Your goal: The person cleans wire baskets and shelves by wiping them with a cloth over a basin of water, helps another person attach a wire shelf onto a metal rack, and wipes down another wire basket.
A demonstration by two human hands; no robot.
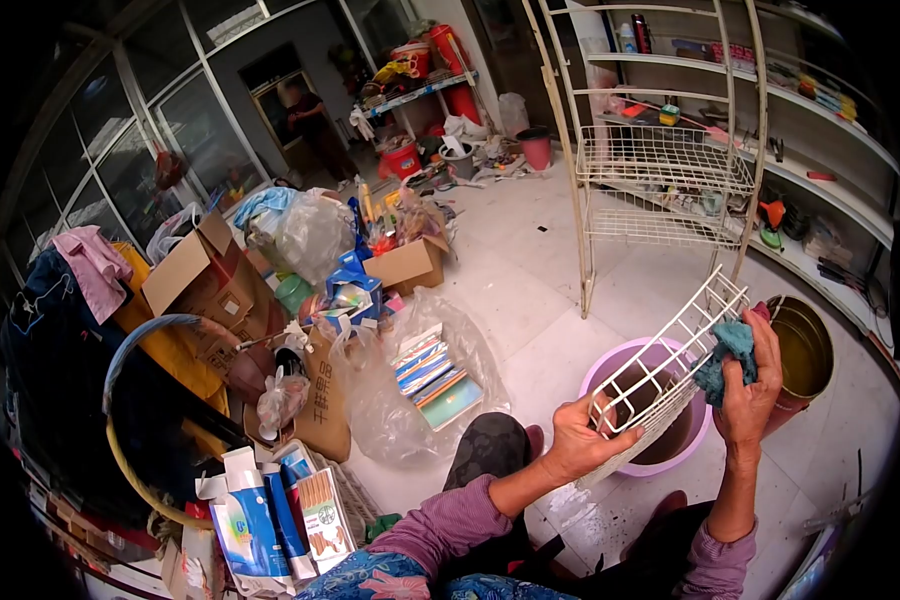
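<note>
A white wire basket (pixel 660 385) is held tilted in front of me, above a pink-purple tub (pixel 595 375) of murky water on the floor. My left hand (pixel 582 438) grips the near end of the basket, fingers closed around its wires. In my right hand (pixel 755 385) is a wet teal rag (pixel 727 362), pressed against the basket's far end. Part of the basket's far side is hidden behind the rag and fingers. To the right of the tub stands a metal bucket (pixel 805 345), with yellowish liquid showing inside.
A white wire rack (pixel 580 200) stands ahead, with wall shelves (pixel 810 95) to the right. Leftward are cardboard boxes (pixel 407 265), a clear plastic bag (pixel 370 425) under stacked booklets (pixel 432 375), and a hoop handle (pixel 120 400). Another person (pixel 310 125) stands in the back doorway.
</note>
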